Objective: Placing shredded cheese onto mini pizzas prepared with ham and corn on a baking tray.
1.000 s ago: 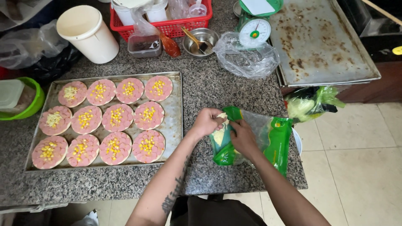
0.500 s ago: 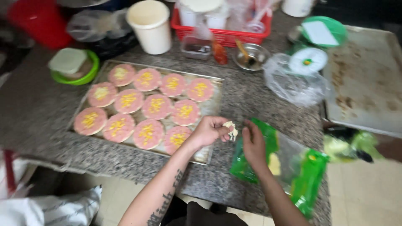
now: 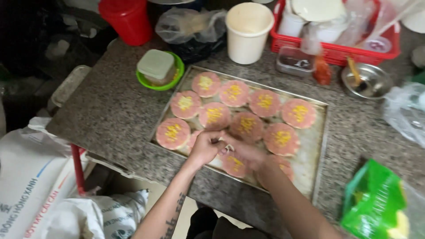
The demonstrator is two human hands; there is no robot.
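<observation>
Under both hands' fingers [image 3: 221,144]: pink rounds [image 3: 234,164].

A cream bucket [image 3: 249,32] stands beside a red basket [image 3: 336,48].

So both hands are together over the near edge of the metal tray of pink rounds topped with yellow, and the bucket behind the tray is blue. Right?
Not quite: in the head view the bucket is cream-white. Otherwise right: left hand and right hand meet over the metal tray of pink rounds.
</observation>
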